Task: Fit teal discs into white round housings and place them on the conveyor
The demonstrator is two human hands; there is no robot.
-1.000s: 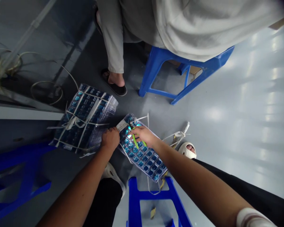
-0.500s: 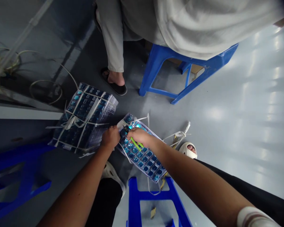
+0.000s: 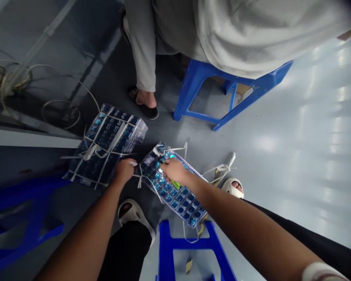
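our right hand [image 3: 173, 170] grips a green-handled tool [image 3: 176, 184] over the gridded plastic stack [image 3: 187, 201]; our left hand [image 3: 125, 171], pinching a white scrap [image 3: 133, 163], now sits farther from the stack's edge.

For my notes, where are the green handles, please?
Near the head view's centre, the green handles are in the right hand, over the rightmost blue-celled tray.

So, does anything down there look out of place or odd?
Yes: white straps stick out loose around the tray under the right hand, unlike the neighbouring bundle, tied crosswise. A yellow scrap also lies on the floor by the nearest stool.
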